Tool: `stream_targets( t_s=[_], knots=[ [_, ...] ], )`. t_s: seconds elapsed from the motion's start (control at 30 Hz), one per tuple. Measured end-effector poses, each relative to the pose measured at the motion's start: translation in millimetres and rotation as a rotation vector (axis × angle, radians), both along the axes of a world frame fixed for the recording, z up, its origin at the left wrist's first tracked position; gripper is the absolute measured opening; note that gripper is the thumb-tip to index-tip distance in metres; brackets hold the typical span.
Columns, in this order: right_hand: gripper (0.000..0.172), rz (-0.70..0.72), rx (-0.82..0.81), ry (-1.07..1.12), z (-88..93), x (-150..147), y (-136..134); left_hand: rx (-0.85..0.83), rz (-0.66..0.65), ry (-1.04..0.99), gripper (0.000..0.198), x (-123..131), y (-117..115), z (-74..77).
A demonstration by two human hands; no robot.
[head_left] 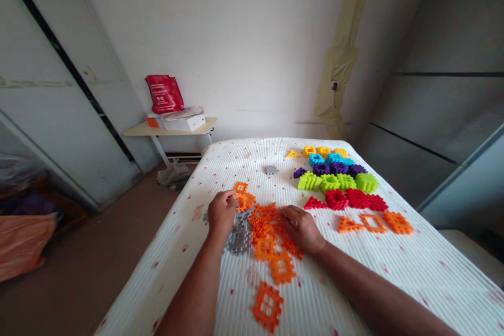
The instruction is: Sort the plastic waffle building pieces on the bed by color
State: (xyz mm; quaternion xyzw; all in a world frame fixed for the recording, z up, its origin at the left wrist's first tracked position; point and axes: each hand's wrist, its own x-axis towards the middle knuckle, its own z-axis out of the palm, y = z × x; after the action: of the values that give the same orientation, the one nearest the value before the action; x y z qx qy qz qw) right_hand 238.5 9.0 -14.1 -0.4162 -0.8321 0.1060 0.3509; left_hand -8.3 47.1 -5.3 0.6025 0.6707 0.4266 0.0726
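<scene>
A loose pile of orange plastic pieces (264, 220) lies mid-bed, with grey pieces (239, 237) along its left side. My left hand (221, 211) is at the pile's left edge, fingers bent together beside an orange piece (244, 200); what they pinch, if anything, is too small to tell. On the right side of the pile rests my right hand (301, 227), its fingers curled over orange pieces and their tips partly hidden. Nearer the camera lies a square orange window piece (268, 306), flat and apart from the pile.
Right of the pile, rows of yellow (310, 151), blue (316, 159), purple (337, 168), green (329, 183), red (356, 199) and orange pieces (397, 222) stand on the bed (354, 283). A grey piece (271, 170) lies farther back. A side table (142, 129) holds a red bag (164, 94).
</scene>
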Motion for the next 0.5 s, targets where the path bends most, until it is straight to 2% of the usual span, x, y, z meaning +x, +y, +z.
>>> stream_targets(
  t_s=[0.23, 0.37, 0.43, 0.5],
  knots=[
    [0.017, 0.016, 0.041, 0.062, 2.3, 3.8, -1.5, 0.029, 0.021, 0.045, 0.028, -3.3, 1.8, 1.2],
    [0.016, 0.205, 0.033, 0.083, 15.5, 12.6, -17.0, 0.034, 0.047, 0.082, 0.029, -2.5, -2.3, 7.7],
    [0.017, 0.314, 0.008, -0.015, 23.4, 16.3, -29.7, 0.017, 0.08, 0.151, 0.027, -3.1, -5.3, 12.4],
    [0.027, 0.392, -0.005, -0.153, 27.6, 18.0, -42.7, -0.04, 0.127, 0.24, 0.027, -4.4, -8.0, 16.4]
  ],
)
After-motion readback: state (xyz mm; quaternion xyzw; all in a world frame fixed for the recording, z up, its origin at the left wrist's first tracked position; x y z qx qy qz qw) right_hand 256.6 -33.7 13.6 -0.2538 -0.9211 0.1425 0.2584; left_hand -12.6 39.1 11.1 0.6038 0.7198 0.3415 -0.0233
